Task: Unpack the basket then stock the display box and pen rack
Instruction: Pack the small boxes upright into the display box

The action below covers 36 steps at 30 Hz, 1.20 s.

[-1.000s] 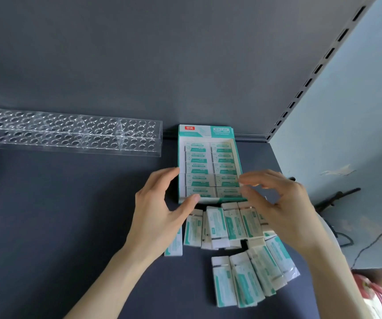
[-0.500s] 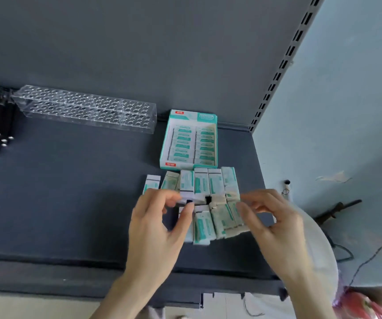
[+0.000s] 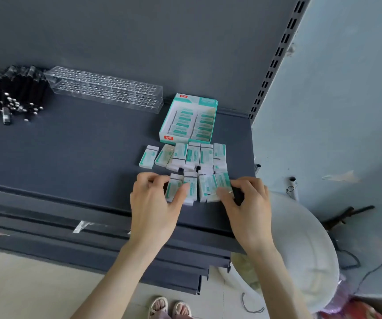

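Note:
A teal and white display box (image 3: pixel 170 120) stands on the dark shelf (image 3: pixel 81 146), with erasers packed in two columns inside. In front of it lie several loose white and teal erasers (image 3: pixel 193 155) in a row. A nearer group of erasers (image 3: pixel 205 186) lies between my hands. My left hand (image 3: pixel 153 201) presses its fingers and thumb on the left erasers of that group. My right hand (image 3: pixel 247 203) grips the group's right side. A clear pen rack (image 3: pixel 107 89) with empty holes lies at the back. A pile of black pens (image 3: pixel 10 95) sits at the far left.
A white basket (image 3: pixel 305 247) stands below the shelf's right end. A perforated upright (image 3: pixel 275 56) bounds the shelf on the right, with a pale blue wall behind. The shelf's front edge runs just under my wrists. My sandalled feet (image 3: pixel 169 306) show on the tiled floor.
The view has pulled back and down, so the shelf edge, floor and pens now show. Both hands came back from the display box and closed on the nearest group of erasers.

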Motion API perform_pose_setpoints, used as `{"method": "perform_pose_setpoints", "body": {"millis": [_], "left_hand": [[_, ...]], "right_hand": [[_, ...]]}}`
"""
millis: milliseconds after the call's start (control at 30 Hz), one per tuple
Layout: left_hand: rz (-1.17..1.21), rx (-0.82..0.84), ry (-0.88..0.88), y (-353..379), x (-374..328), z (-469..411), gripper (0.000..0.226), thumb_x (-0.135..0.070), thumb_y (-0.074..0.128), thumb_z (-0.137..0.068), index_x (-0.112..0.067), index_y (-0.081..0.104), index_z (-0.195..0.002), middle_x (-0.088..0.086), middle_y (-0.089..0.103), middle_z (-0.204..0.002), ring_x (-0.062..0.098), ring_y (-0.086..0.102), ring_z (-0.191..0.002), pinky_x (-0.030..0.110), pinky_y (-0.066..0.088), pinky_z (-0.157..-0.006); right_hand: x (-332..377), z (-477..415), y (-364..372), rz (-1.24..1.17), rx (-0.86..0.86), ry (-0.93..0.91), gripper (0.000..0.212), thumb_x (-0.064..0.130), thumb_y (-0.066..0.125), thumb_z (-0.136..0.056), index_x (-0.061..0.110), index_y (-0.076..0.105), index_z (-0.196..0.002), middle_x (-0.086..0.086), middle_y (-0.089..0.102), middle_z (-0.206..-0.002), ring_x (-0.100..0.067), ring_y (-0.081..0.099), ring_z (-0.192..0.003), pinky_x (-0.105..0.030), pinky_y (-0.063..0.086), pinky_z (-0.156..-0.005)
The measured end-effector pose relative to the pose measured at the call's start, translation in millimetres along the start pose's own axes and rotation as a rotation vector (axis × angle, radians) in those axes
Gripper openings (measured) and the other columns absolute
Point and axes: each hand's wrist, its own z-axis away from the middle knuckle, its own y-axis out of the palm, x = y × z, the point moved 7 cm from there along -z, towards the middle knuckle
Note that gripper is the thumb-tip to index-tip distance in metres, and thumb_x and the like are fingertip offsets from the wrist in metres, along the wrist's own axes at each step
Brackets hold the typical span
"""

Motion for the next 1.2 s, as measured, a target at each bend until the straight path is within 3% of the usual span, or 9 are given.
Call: {"method": "perform_pose_setpoints", "body": {"millis": [167,333,433,533,700,833,967,1100,1200], "left_hand": [[0.144,0.001,-0.028,-6,-3,-2,0.021,-0.031,0.070,-0.082,-0.016,0.061,-0.094,-0.004,0.064,-0.086,0.025,0.059,-0.085,0.046,0.047,-0.082],[0.246,-0.007,-0.090,-9,1,-4,0.017,-0.027,0.071,-0.082,-0.024,0.058,-0.093,-0.021,0.060,-0.073,0.001,0.061,-0.073,0.020,0.046,-0.067],[0.293,-0.035,-0.119,-12,8,-8,0.013,-0.024,0.069,-0.084,-0.021,0.065,-0.095,-0.022,0.060,-0.074,-0.004,0.059,-0.069,0.015,0.046,-0.065],[0.330,-0.068,-0.089,-19,9,-8,0.004,-0.023,0.067,-0.086,-0.025,0.064,-0.086,-0.024,0.062,-0.074,-0.007,0.061,-0.073,0.009,0.046,-0.064],[0.513,-0.090,-0.021,-29,7,-14,0.008,-0.024,0.056,-0.093,-0.030,0.052,-0.089,-0.016,0.067,-0.083,-0.004,0.063,-0.079,0.006,0.045,-0.068],[0.687,-0.026,0.043,-30,-4,-30,0.010,-0.019,0.045,-0.098,-0.027,0.042,-0.094,-0.004,0.069,-0.087,0.002,0.067,-0.073,0.015,0.051,-0.065],[0.850,0.142,-0.034,-21,-7,-60,0.014,-0.022,0.060,-0.087,-0.018,0.054,-0.098,-0.006,0.064,-0.071,0.005,0.052,-0.056,0.015,0.044,-0.053],[0.880,0.404,-0.044,-9,-9,-91,0.009,-0.030,0.073,-0.078,-0.021,0.071,-0.079,-0.011,0.053,-0.054,0.006,0.042,-0.050,0.016,0.037,-0.048],[0.881,0.454,-0.051,-9,-4,-117,0.009,-0.025,0.072,-0.082,-0.026,0.073,-0.073,-0.007,0.050,-0.053,0.009,0.038,-0.051,0.018,0.034,-0.048]], "right_hand": [[3,-2,-1,-0.147,-0.001,0.016,0.016,0.021,0.067,-0.083,0.023,0.057,-0.095,0.009,0.061,-0.086,-0.021,0.051,-0.088,-0.034,0.045,-0.077],[5,-2,1,-0.209,0.014,0.014,0.021,0.016,0.066,-0.083,0.026,0.055,-0.099,0.006,0.063,-0.080,-0.021,0.053,-0.074,-0.036,0.047,-0.071],[3,-3,0,-0.273,0.026,0.022,0.025,0.013,0.064,-0.086,0.021,0.062,-0.110,0.003,0.064,-0.089,-0.008,0.052,-0.070,-0.019,0.043,-0.067],[5,-3,-2,-0.399,0.045,0.034,0.023,0.011,0.063,-0.086,0.020,0.067,-0.107,0.005,0.066,-0.092,-0.001,0.057,-0.071,-0.006,0.041,-0.063],[22,-16,0,-0.689,0.137,0.038,0.011,0.009,0.068,-0.083,0.017,0.065,-0.090,0.008,0.073,-0.088,-0.011,0.069,-0.081,-0.020,0.054,-0.068],[43,-35,5,-0.882,0.186,0.023,0.023,-0.001,0.068,-0.080,0.013,0.053,-0.091,0.001,0.074,-0.091,-0.016,0.070,-0.082,-0.019,0.052,-0.064],[65,-57,13,-0.869,0.167,-0.019,0.044,-0.003,0.071,-0.077,0.025,0.055,-0.107,0.001,0.071,-0.090,-0.013,0.068,-0.072,-0.020,0.053,-0.061],[82,-80,29,-0.871,0.116,-0.014,0.030,0.000,0.073,-0.075,0.008,0.057,-0.098,-0.013,0.067,-0.098,-0.022,0.069,-0.074,-0.031,0.057,-0.066],[92,-94,43,-0.916,0.114,0.019,0.027,0.003,0.073,-0.076,0.004,0.054,-0.096,-0.008,0.070,-0.095,-0.025,0.071,-0.078,-0.027,0.057,-0.064]]}}
